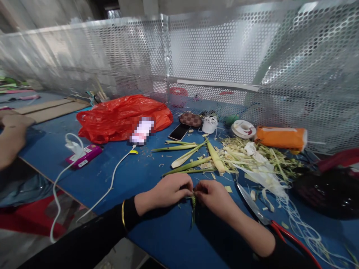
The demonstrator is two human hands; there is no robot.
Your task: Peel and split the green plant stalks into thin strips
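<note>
green plaited-looking strip (193, 203) near the table's (157, 235) front edge is pinched at its top by left hand (168, 189) and right hand (217, 198), fine fingerwork seemingly calling next for even tension.

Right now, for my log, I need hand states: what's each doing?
Left hand: closed, pinching the top of a small green braided piece.
Right hand: closed at that piece's top; exact grip unclear.

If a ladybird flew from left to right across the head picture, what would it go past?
Another person's arm → power strip → left hand → green piece → right hand → orange pack. I left out things that overlap.
</note>
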